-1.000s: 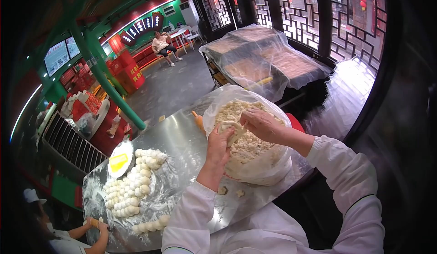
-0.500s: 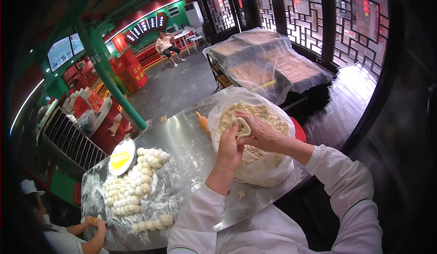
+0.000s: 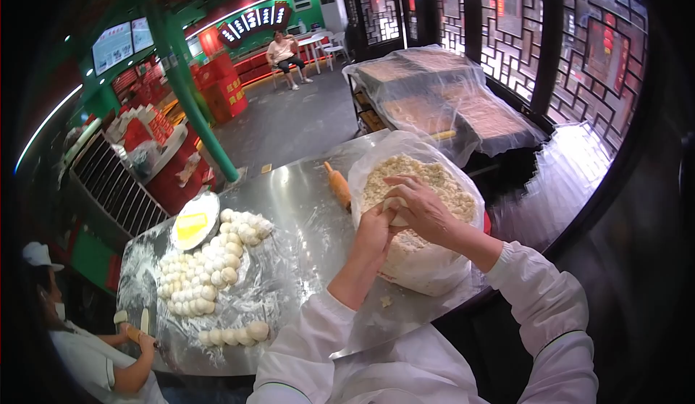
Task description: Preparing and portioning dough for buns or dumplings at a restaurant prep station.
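Observation:
Both my hands are closed around a small piece of pale dough (image 3: 398, 218), mostly covered by my fingers. My left hand (image 3: 375, 224) cups it from the left and below. From above and the right, the fingers of my right hand (image 3: 423, 208) bend over its edge. Directly under them stands a large clear plastic bag (image 3: 423, 274) full of crumbly pale filling (image 3: 394, 172). An orange, tapered wooden-looking tool (image 3: 338, 185) lies left of the bag on the metal table (image 3: 304, 252).
Left on the floured table are several dough balls (image 3: 217, 266) and a short row of them (image 3: 235, 334). Behind them is a white dish (image 3: 195, 221) with a yellow patch. A co-worker (image 3: 108, 364) rolls at the lower left. Plastic-covered trays (image 3: 434, 100) stand beyond.
The dough, an open ring shape before, is now folded in and mostly hidden as my right fingers close over it. The whole view has shifted slightly with my head.

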### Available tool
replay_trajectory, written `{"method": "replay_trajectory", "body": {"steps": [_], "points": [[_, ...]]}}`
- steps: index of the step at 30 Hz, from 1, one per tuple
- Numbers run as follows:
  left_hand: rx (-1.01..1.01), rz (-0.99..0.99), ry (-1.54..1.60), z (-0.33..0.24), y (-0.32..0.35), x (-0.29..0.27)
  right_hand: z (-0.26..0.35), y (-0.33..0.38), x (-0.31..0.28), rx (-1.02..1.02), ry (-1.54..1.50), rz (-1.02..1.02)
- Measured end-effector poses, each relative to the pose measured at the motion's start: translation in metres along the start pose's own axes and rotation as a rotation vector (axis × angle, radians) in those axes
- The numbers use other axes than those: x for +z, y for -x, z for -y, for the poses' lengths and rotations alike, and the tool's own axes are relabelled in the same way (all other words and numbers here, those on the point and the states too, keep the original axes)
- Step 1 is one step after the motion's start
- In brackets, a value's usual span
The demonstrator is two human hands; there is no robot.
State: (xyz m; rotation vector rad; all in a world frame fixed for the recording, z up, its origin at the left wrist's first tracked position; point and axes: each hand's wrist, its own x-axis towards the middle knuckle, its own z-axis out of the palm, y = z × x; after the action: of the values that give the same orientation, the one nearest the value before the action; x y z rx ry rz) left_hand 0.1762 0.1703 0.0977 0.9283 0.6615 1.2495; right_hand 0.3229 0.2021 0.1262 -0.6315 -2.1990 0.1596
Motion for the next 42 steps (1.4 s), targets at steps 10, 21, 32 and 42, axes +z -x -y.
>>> {"method": "replay_trajectory", "body": {"steps": [10,21,32,42], "points": [[0.005,0.103,0.313,-0.021,0.046,-0.009,0.05,-0.018,0.009,0.014,0.098,0.229],[-0.039,-0.098,0.046,-0.072,0.133,-0.087,0.103,-0.05,0.086,-0.154,-0.12,0.053],[0.371,-0.593,0.398,-0.017,0.182,-0.13,0.176,-0.011,0.222,0.173,-0.309,0.054],[0.139,-0.748,-0.167,-0.083,0.293,-0.293,0.117,0.116,0.149,0.303,0.138,0.402]]}}
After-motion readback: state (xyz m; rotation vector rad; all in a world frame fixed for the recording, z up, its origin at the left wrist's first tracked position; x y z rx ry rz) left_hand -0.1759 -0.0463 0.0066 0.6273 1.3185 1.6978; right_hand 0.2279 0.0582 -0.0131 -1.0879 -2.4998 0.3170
